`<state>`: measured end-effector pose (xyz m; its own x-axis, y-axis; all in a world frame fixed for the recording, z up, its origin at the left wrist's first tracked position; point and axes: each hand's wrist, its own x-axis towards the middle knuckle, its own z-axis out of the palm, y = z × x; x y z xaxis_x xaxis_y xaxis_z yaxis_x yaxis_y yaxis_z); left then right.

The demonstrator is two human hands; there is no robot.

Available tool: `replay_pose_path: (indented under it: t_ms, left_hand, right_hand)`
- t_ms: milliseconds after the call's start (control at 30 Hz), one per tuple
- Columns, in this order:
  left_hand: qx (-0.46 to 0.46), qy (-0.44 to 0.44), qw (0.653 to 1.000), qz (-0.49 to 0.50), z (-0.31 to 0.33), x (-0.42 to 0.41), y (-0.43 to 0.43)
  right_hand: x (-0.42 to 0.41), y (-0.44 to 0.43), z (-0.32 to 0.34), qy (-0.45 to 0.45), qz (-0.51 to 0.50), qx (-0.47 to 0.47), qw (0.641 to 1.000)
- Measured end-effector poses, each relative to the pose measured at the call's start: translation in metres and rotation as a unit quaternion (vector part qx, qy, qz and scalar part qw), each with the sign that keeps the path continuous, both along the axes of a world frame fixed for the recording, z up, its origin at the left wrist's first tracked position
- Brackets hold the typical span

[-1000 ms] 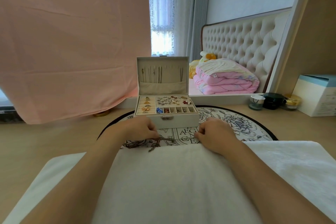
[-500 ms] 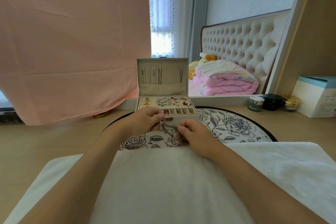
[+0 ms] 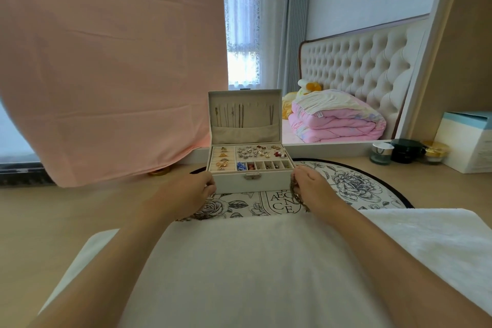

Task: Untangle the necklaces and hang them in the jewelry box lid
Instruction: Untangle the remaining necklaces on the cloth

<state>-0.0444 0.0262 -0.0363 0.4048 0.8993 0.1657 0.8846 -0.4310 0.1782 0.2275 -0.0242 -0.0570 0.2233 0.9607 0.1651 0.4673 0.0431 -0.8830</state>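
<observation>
A white jewelry box (image 3: 253, 181) stands open on a round floral mat (image 3: 354, 184). Its upright lid (image 3: 245, 117) has several thin necklaces hanging above a fabric pocket. The tray below holds rings, earrings and beads. My left hand (image 3: 190, 193) is at the box's left front corner, fingers curled against its side. At the right front corner my right hand (image 3: 312, 188) pinches a dark tangled necklace chain (image 3: 297, 196), which dangles down to the mat. What lies under my left wrist is hidden.
A white towel (image 3: 266, 261) covers the near tabletop under my forearms. Small cosmetic jars (image 3: 404, 150) and a white-and-blue carton (image 3: 468, 141) stand at the back right. A mirror draped with pink cloth (image 3: 111, 61) rises behind the box.
My hands, together in front of the box half a second ago, have spread to its two front corners. The necklace tangle went right with my right hand.
</observation>
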Motion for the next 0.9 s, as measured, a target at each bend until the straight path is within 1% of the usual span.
replay_pose_path:
  t_ms: [67, 167, 233, 267, 300, 333, 367, 400, 433, 467, 533, 600, 633, 767, 833, 900]
  left_hand:
    - [-0.007, 0.018, 1.0, 0.003, -0.002, -0.005, -0.005]
    - [-0.005, 0.062, 0.998, -0.005, -0.003, -0.003, -0.012]
    - [0.01, 0.067, 0.998, -0.018, -0.005, 0.003, -0.015]
    - [0.024, 0.051, 0.998, -0.028, -0.006, 0.008, -0.017]
    - [0.034, 0.013, 0.999, -0.04, -0.007, 0.013, -0.02]
    - [0.028, -0.055, 0.997, -0.051, -0.008, 0.021, -0.024]
    - [0.003, -0.144, 0.988, -0.063, -0.009, 0.028, -0.028]
    - [-0.037, -0.238, 0.968, -0.074, -0.01, 0.036, -0.032]
    - [-0.09, -0.318, 0.94, -0.086, -0.011, 0.043, -0.035]
    - [-0.141, -0.373, 0.912, -0.099, -0.011, 0.048, -0.039]
    - [-0.211, -0.427, 0.873, -0.108, -0.013, 0.054, -0.042]
    - [-0.246, -0.442, 0.856, -0.107, -0.015, 0.054, -0.043]
    - [-0.253, -0.439, 0.856, -0.102, -0.016, 0.052, -0.042]
    - [-0.257, -0.388, 0.88, -0.09, -0.013, 0.041, -0.039]
    - [-0.271, -0.375, 0.883, -0.083, -0.007, 0.035, -0.04]
    - [-0.292, -0.363, 0.881, -0.077, -0.002, 0.028, -0.041]
  right_hand:
    - [-0.004, -0.003, 0.002, -0.004, 0.042, -0.009, 0.999]
    - [-0.012, -0.008, 0.003, -0.016, 0.109, 0.002, 0.994]
    - [-0.017, -0.013, 0.005, 0.009, 0.137, -0.005, 0.991]
    - [-0.02, -0.015, 0.007, 0.028, 0.148, -0.013, 0.989]
    - [-0.022, -0.017, 0.01, 0.048, 0.158, -0.02, 0.986]
    - [-0.025, -0.019, 0.012, 0.064, 0.168, -0.024, 0.983]
    - [-0.028, -0.02, 0.014, 0.078, 0.174, -0.026, 0.981]
    - [-0.03, -0.021, 0.015, 0.09, 0.177, -0.025, 0.98]
    - [-0.032, -0.021, 0.016, 0.103, 0.177, -0.025, 0.979]
    - [-0.034, -0.021, 0.016, 0.113, 0.176, -0.023, 0.978]
    - [-0.037, -0.019, 0.017, 0.129, 0.172, -0.016, 0.977]
    - [-0.038, -0.018, 0.016, 0.117, 0.168, -0.006, 0.979]
    - [-0.038, -0.018, 0.015, 0.098, 0.165, -0.001, 0.981]
    - [-0.034, -0.017, 0.012, 0.008, 0.152, 0.01, 0.988]
    - [-0.033, -0.017, 0.01, -0.025, 0.145, 0.007, 0.989]
    - [-0.033, -0.019, 0.01, -0.038, 0.144, 0.001, 0.989]
